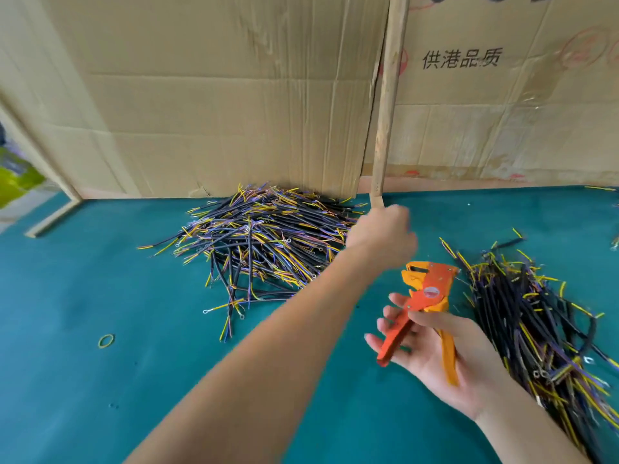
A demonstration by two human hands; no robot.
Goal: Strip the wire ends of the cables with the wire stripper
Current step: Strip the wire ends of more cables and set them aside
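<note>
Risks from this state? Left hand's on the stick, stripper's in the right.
1. The orange wire stripper lies loosely across the right hand; it may slip.
2. The left hand grips the wooden stick beside the far heap of black cables; swinging it could scatter them.
3. No cable is in hand.

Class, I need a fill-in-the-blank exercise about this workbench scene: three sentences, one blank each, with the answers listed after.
1. The right hand holds an orange wire ____.
2. The left hand grips the lower end of a wooden ____ that stands in front of the cardboard.
3. Two piles of cables lie on a ____ table covering.

Missing words: stripper; stick; green
</note>
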